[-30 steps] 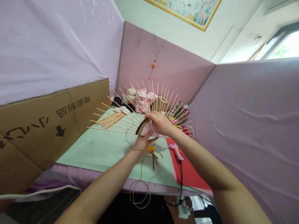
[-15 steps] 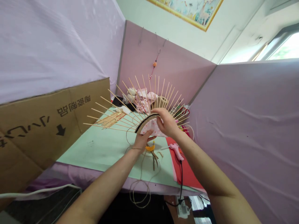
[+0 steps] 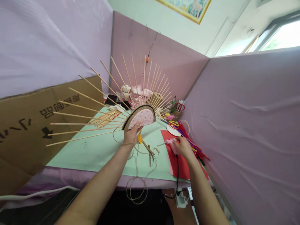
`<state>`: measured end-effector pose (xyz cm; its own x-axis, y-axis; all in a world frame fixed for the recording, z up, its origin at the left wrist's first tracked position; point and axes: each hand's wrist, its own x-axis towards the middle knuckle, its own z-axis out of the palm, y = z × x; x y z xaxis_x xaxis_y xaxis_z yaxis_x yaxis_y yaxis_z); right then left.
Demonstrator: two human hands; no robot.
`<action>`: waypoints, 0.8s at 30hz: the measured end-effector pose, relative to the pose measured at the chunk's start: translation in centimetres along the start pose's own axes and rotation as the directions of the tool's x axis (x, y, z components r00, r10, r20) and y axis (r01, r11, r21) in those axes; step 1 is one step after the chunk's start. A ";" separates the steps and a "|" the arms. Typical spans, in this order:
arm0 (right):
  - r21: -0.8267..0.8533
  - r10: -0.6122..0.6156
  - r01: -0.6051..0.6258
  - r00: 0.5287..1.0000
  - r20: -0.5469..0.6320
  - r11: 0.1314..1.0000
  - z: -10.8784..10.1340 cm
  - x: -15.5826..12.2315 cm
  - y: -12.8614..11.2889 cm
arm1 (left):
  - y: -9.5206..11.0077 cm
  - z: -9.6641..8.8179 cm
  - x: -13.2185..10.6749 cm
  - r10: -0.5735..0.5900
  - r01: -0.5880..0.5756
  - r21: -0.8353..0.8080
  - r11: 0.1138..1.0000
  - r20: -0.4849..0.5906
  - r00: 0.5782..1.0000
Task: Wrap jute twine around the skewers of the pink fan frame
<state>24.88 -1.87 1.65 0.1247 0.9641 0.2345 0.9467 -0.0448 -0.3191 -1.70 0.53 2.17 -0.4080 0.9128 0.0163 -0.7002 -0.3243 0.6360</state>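
1. R hand has left the fan piece and dropped to the red paper sheet at the table's right side. Fingers are now folded round the pink hot-glue gun, which lies low on the sheet w/ its black cord running off the front edge.
2. L hand is now the only support. Thumb & fingers pinch the bottom edge of the half-round pink dotted fabric piece, which sits higher and more tilted than 0.5 s ago.
3. Its thin wooden sticks fan out left and up, clear of the pale green table.
4. So the piece is in the air, one-handed, w/ the gun gripped just to its right.
5. Containers: small pot at the back right, red-handled scissors standing in it. The rest of its contents are too small to tell.
6. Loose jute twine trails from under the piece, over the table edge.
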 end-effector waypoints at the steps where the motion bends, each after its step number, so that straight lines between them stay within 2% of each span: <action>1: -0.034 0.023 -0.022 0.999 0.027 0.999 0.5 -0.2 0.1 | 0.0 0.0 0.1 0.008 -0.008 0.005 1.000 -0.005 1.000; 6: -0.168 0.130 -0.112 0.986 0.104 0.979 2.2 -0.2 -0.6 | -0.1 -0.1 0.2 0.020 -0.019 0.030 0.999 -0.015 1.000; 11: -0.169 0.167 -0.146 0.979 0.116 0.975 2.4 0.0 -0.9 | -0.4 -0.3 0.3 0.018 -0.018 0.033 0.999 -0.018 1.000; 15: -0.058 0.145 -0.140 0.986 0.084 0.988 1.0 -0.8 -1.1 | -0.7 -0.4 0.3 0.034 -0.033 0.034 0.999 -0.017 0.999; 17: 0.207 0.126 -0.134 0.991 0.049 0.969 0.1 -1.8 -1.9 | -1.0 -0.6 0.4 0.054 -0.053 0.062 0.997 -0.012 0.998; 18: 0.415 0.125 -0.126 0.992 0.029 0.901 -0.3 -2.4 -2.6 | -1.2 -0.7 0.4 0.067 -0.067 0.085 0.994 -0.005 0.998; 19: 0.637 0.133 -0.113 0.991 0.018 0.762 -0.7 -3.1 -3.5 | -1.4 -0.8 0.5 0.083 -0.083 0.114 0.990 0.003 0.997; 20: 0.811 0.141 -0.096 0.990 0.016 0.577 -1.0 -3.9 -4.6 | -1.6 -1.0 0.5 0.102 -0.102 0.146 0.984 0.011 0.995; 21: 0.911 0.140 -0.086 0.990 0.031 0.404 -1.4 -4.7 -5.9 | -1.8 -1.1 0.6 0.121 -0.123 0.180 0.976 0.024 0.992; 22: 0.958 0.121 -0.080 0.991 0.048 0.276 -1.7 -5.6 -7.2 | -1.9 -1.2 0.6 0.141 -0.146 0.215 0.966 0.039 0.989; 24: 0.989 0.010 -0.047 0.999 0.046 0.142 -2.4 -7.3 -9.8 | -2.0 -1.4 0.5 0.179 -0.194 0.275 0.942 0.078 0.981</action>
<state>15.40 -9.09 5.26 0.1199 0.9747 0.1887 -0.1657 0.2070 -0.9642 -1.34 1.33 -0.15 -0.4797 0.8566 0.1901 -0.4196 -0.4142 0.8077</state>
